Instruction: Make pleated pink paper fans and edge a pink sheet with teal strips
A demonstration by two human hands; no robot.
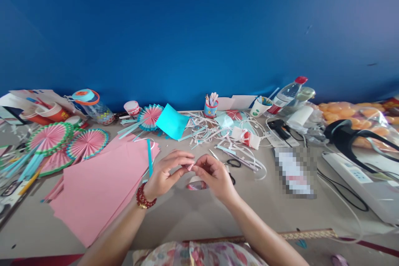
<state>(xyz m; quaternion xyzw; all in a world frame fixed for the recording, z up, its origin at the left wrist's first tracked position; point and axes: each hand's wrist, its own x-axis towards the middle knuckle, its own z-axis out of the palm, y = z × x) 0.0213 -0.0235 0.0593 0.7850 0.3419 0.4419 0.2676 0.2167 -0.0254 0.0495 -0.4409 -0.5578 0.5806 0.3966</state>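
My left hand (166,172) and my right hand (215,174) meet above the table's middle, fingertips pinched together on a small pink piece of paper (190,167). A red bead bracelet (144,198) circles my left wrist. Just below the hands a roll of tape (196,183) lies on the table. Black-handled scissors (233,163) lie just right of my right hand. A stack of pink paper sheets (99,187) spreads out to the left of my left hand, with a teal strip (150,158) lying on it.
Pink-and-teal paper fans (67,143) lie at the left, a teal sheet (172,121) and loose paper strips (218,137) behind the hands. Cups (210,108), a water bottle (286,93), a power strip (352,170), a black headset (352,141) and a bag of oranges (352,112) crowd the right.
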